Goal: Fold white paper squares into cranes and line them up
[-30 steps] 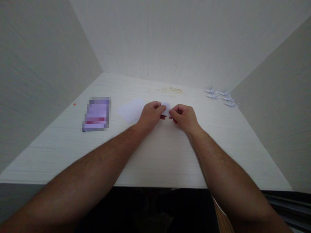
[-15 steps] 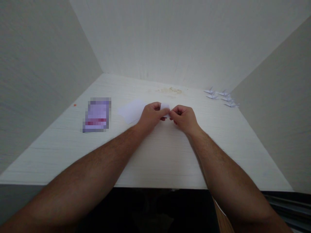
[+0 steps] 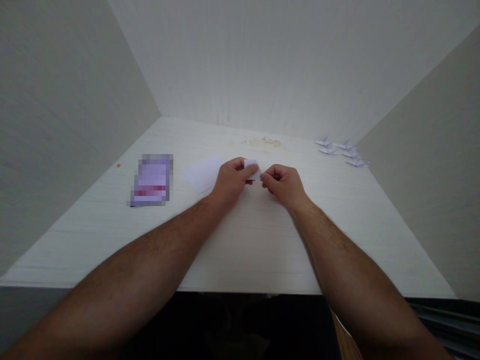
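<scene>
A small folded piece of white paper (image 3: 256, 174) is held above the middle of the table. My left hand (image 3: 233, 181) grips it, thumb on top and fingers behind. My right hand (image 3: 284, 184) pinches the paper's right corner between thumb and forefinger, its other fingers curled. Partly behind my left hand lie white paper sheets (image 3: 202, 172), flat on the table. To the far right stand several folded paper cranes (image 3: 347, 148), grouped near the back corner.
The white table (image 3: 247, 245) is bounded by a back wall (image 3: 243, 65) and side walls. A blurred-out purple rectangular item (image 3: 152, 177) lies on the left, with a small orange bit (image 3: 118, 165) beyond it. Brownish stains (image 3: 268, 142) mark the table's rear.
My left thumb has shifted slightly left on the paper, and more of the paper's surface shows between my hands. The whole view has moved a little.
</scene>
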Tool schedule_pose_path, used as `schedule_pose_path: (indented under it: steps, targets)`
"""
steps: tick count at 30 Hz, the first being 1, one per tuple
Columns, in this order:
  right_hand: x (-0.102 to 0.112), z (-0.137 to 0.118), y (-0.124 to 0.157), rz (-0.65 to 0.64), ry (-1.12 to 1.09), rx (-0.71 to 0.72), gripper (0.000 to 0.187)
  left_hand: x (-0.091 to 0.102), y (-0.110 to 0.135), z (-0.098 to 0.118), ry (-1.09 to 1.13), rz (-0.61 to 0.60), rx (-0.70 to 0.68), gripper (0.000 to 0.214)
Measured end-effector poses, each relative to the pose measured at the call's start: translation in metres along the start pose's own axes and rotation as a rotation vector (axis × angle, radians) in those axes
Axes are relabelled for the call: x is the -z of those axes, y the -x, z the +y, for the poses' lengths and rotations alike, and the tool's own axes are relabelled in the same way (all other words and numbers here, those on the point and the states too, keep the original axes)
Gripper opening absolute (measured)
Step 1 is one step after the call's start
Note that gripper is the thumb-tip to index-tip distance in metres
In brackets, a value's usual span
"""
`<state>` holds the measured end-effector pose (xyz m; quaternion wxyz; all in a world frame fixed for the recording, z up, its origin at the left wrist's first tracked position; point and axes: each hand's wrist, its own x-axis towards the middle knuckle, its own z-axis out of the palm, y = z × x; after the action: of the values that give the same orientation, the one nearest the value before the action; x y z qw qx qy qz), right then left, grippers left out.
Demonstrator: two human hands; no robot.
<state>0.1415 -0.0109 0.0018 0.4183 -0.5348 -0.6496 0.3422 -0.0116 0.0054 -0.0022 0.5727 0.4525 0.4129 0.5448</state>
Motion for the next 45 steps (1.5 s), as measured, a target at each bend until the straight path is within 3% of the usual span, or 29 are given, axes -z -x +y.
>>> schedule_pose_path:
  steps: [6, 13, 27, 35, 45]
  targets:
    - [-0.0013, 0.0001, -0.0001, 0.099, 0.123, 0.088, 0.022, -0.0001, -0.0008, -0.0025, 0.012, -0.002, -0.038, 0.018]
    - [-0.0031, -0.0018, 0.0017, 0.159, -0.004, 0.112, 0.015, 0.0029, 0.0009, -0.0002, 0.091, -0.061, 0.020, 0.019]
    - [-0.0055, -0.0053, 0.0061, 0.249, 0.079, 0.264, 0.012, 0.0035, 0.0016, -0.0001, 0.071, -0.094, 0.022, 0.020]
    - [-0.0060, -0.0041, 0.0050, 0.222, 0.186, 0.283, 0.014, 0.0072, 0.0002, -0.0057, -0.062, -0.134, -0.069, 0.016]
    - [-0.0066, -0.0070, 0.0066, 0.169, 0.134, 0.261, 0.015, 0.0046, 0.0021, -0.0012, -0.106, -0.025, -0.045, 0.014]
